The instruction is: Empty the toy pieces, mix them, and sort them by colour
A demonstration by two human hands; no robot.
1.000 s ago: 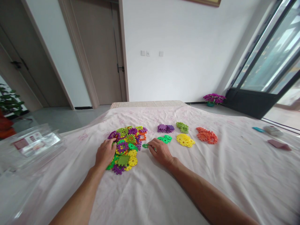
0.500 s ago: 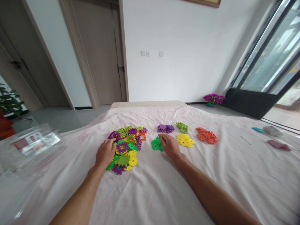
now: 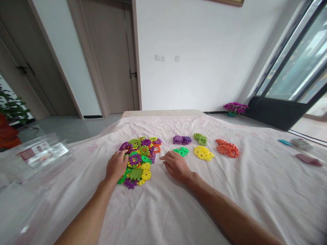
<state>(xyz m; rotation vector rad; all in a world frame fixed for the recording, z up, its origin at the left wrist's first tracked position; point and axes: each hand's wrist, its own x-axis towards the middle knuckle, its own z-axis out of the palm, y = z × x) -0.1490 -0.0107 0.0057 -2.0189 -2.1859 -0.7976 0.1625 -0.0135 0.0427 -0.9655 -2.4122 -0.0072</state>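
Observation:
A mixed heap of plastic interlocking pieces [image 3: 136, 160] in purple, yellow, green and orange lies on the cloth. Against its left side rests my left hand [image 3: 117, 165], fingers touching the edge pieces and partly hidden; it looks open, with no piece visibly gripped. My right hand [image 3: 176, 166] is over the cloth to the right of the heap, open, fingers pointing left with nothing in them. Just beyond it lie green pieces [image 3: 182, 151], partly covered by the hand. Separate groups show purple pieces [image 3: 182, 140], light green pieces [image 3: 200, 139], yellow pieces [image 3: 203, 153] and orange pieces [image 3: 227, 148].
A clear plastic box [image 3: 43, 153] with a label stands at the left. On the right lie a blue item [image 3: 284, 142], a whitish packet [image 3: 301, 144], a pink item [image 3: 308, 159] and a thin stick [image 3: 271, 154]. A pale patterned cloth [image 3: 158, 211] covers the surface.
My right hand has come away from the green pieces and moved left and slightly toward me, leaving them on the cloth. The left hand stays at the heap. The view shifts slightly.

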